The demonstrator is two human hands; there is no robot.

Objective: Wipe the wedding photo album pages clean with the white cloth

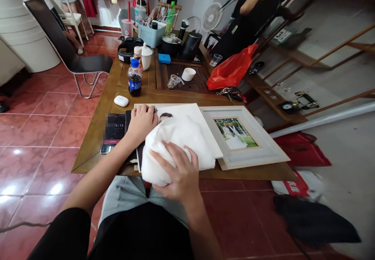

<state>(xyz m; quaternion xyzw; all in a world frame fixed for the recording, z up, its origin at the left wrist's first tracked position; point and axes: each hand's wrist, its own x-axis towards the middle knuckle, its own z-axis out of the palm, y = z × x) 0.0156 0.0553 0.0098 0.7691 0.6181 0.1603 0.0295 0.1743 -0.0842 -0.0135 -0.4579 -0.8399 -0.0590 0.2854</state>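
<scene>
Brown wooden surface (90,146), dark tea tray (202,82) inset in far half. Near edge: photo panel (193,109), right corner overlapping framed wedding photo (236,134). Left side: smartphone (117,132), white earbud case (121,101) beyond it. Farther: blue-capped bottle of dark drink (135,81), white lidded cup (147,58). Far end: light-blue caddy (150,36). Right edge: red plastic bag (231,70), bunch of keys (230,92).

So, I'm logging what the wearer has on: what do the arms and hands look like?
The left hand and right hand are bare, with no gloves and no watch or bracelet showing. A loose black sleeve ends near the left elbow, leaving that forearm uncovered. The right sleeve's end can't be made out.
</scene>
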